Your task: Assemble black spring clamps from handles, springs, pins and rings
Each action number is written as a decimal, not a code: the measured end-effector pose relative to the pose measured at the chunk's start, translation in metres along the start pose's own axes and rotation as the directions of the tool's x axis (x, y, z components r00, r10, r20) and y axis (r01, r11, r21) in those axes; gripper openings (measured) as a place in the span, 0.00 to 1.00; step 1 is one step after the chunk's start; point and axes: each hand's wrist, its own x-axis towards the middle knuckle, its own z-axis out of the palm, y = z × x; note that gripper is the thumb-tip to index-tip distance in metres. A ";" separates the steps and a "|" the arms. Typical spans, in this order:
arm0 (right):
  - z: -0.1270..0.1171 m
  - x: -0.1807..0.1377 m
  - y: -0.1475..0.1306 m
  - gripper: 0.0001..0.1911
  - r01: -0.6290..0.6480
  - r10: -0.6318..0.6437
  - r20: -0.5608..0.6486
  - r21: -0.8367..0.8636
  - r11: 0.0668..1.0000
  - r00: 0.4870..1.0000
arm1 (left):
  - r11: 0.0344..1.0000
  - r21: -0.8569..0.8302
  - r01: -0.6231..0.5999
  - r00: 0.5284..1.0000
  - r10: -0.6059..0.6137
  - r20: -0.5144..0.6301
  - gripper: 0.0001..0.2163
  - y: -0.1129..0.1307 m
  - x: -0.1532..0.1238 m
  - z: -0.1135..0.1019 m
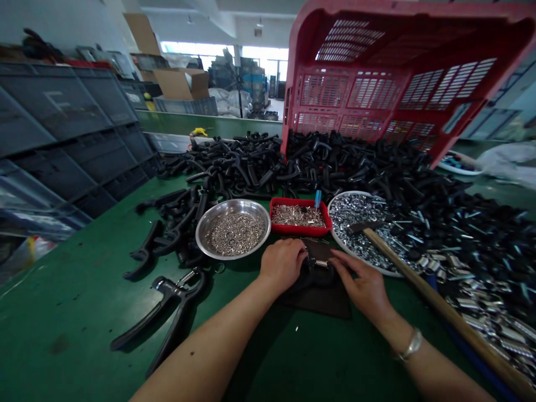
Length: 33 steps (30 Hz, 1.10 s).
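Observation:
My left hand (282, 263) is curled over a black plastic handle piece (315, 274) that lies on a dark mat (324, 301) on the green table. My right hand (363, 283) pinches the same piece from the right, fingers closed beside a small metal spring (320, 263) at its top. Just beyond my hands stand a steel bowl of small rings (233, 228), a red tray of metal pins (300, 216) and a white dish of shiny metal parts (355, 223). A finished black hand gripper (167, 310) lies to the left.
A big heap of black handles (335, 167) spills from a tipped red crate (377, 84). A hammer with a wooden handle (435, 301) lies across the white dish to the right. Springs (481, 312) are piled at right. Grey bins (62, 139) are stacked on the left.

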 end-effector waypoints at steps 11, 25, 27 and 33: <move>-0.009 0.009 -0.009 0.20 0.421 -0.321 0.306 -0.356 0.834 0.896 | 0.999 0.053 -0.002 1.000 0.001 0.018 0.09 0.005 0.000 -0.003; -0.022 0.024 -0.032 0.11 0.101 -0.101 0.137 0.003 0.995 0.985 | 0.343 -0.906 0.247 0.961 0.031 0.274 0.09 0.012 -0.001 -0.017; -0.017 0.027 -0.044 0.08 0.034 -0.043 0.050 0.168 0.985 0.998 | 0.164 -0.921 0.353 0.931 0.042 0.364 0.11 0.013 -0.002 -0.016; -0.003 0.032 -0.055 0.03 0.001 0.011 -0.034 0.333 0.943 0.999 | -0.073 -0.866 0.495 0.869 0.043 0.493 0.17 0.008 -0.002 -0.015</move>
